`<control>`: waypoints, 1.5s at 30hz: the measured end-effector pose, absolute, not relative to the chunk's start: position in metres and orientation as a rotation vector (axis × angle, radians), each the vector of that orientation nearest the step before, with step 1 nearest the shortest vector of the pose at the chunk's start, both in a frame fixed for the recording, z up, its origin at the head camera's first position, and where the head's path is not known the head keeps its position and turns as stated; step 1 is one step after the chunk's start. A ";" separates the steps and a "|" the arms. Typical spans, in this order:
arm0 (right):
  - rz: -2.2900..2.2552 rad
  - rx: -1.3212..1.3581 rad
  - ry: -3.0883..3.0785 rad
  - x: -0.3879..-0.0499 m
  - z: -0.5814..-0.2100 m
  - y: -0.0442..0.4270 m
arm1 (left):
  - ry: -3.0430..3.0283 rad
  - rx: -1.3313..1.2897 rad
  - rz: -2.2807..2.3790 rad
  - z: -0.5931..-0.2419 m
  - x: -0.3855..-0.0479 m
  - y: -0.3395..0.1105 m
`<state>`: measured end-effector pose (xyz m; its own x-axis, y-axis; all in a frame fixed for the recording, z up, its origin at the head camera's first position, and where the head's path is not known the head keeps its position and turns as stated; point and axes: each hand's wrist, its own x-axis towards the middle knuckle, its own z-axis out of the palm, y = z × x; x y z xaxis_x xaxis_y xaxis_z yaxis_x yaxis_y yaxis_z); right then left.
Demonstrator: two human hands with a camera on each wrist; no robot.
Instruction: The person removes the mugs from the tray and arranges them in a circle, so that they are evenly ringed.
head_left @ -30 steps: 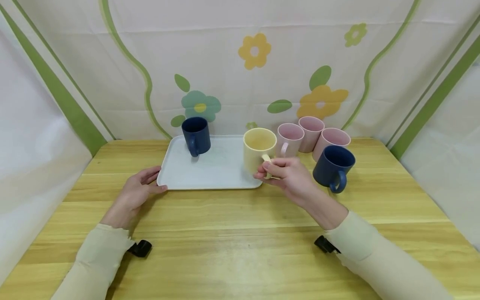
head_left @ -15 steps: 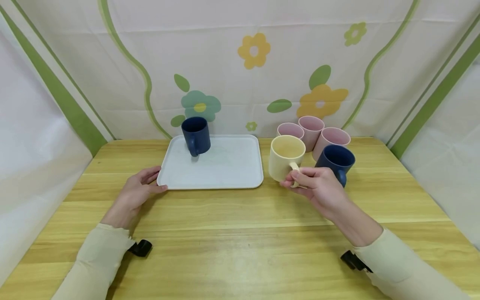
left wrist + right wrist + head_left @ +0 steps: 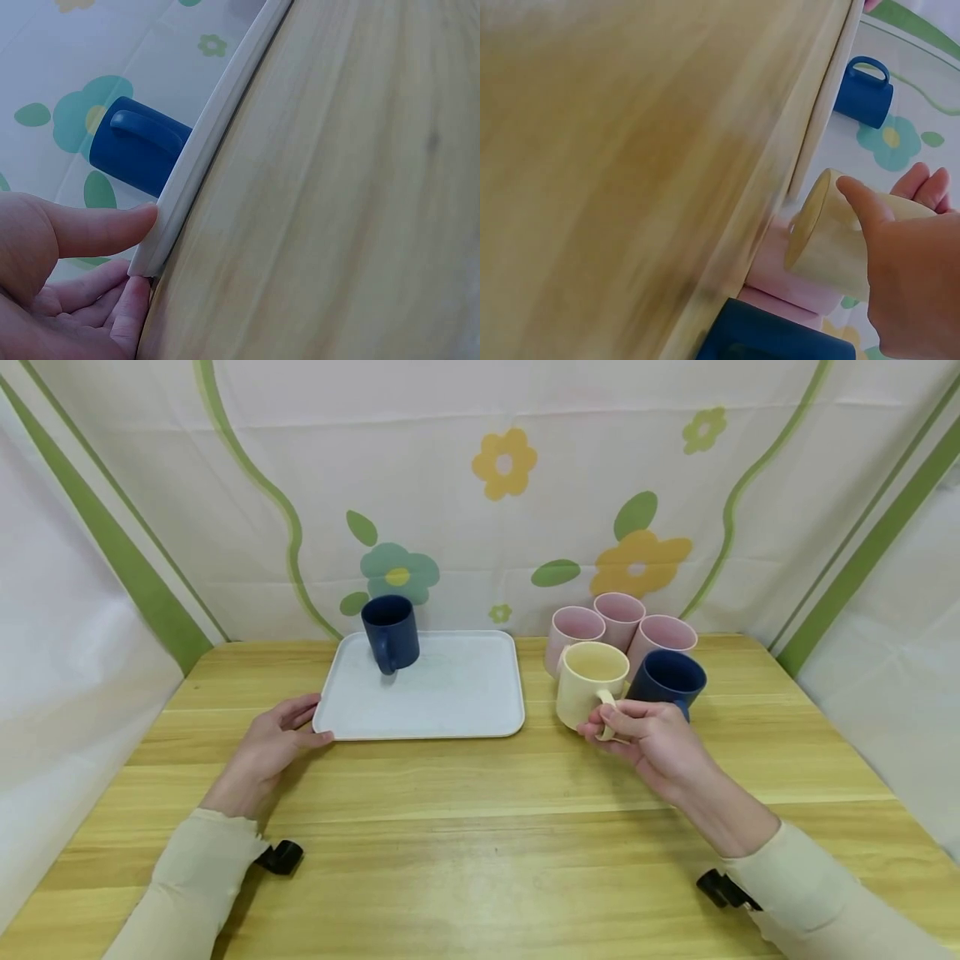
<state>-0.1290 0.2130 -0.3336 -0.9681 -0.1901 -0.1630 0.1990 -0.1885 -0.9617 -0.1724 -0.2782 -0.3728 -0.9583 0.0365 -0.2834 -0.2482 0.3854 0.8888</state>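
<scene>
My right hand (image 3: 660, 743) pinches the handle of a pale yellow mug (image 3: 588, 672) between thumb and fingers. The mug is upright in front of the pink mugs, and in the right wrist view its underside (image 3: 810, 217) shows, off the table. A white tray (image 3: 450, 702) lies to the left, with a dark blue mug (image 3: 392, 631) standing at its back left, handle toward me. My left hand (image 3: 273, 739) holds the tray's front left corner; in the left wrist view the thumb (image 3: 105, 231) presses its rim and the fingers (image 3: 127, 311) curl at the corner.
Three pink mugs, a left one (image 3: 576, 625), a back one (image 3: 619, 612) and a right one (image 3: 663, 635), stand close together at the back right. A second dark blue mug (image 3: 667, 677) stands before them, partly behind my right hand. A flowered cloth (image 3: 450, 527) hangs behind the wooden table (image 3: 450, 843).
My right hand has carried the yellow mug rightward and slightly toward me, from over the tray's right edge to before the pink mugs. My left hand has stayed at the tray corner.
</scene>
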 end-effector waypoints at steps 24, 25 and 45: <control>-2.182 0.047 1.767 -0.138 -0.341 0.214 | 2.385 -0.182 1.606 -0.373 -0.173 -0.278; -2.178 0.040 1.764 -0.138 -0.341 0.215 | 2.384 -0.180 1.606 -0.373 -0.173 -0.278; -1.970 0.003 1.856 -0.156 -0.347 0.213 | 2.391 -0.182 1.596 -0.372 -0.172 -0.278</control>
<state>-0.1564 0.2128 -0.3465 -0.9069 -0.3053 -0.2905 0.3081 -0.0102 -0.9513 -0.1722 -0.2783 -0.3724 -0.9582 0.0398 -0.2832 -0.2463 0.3885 0.8879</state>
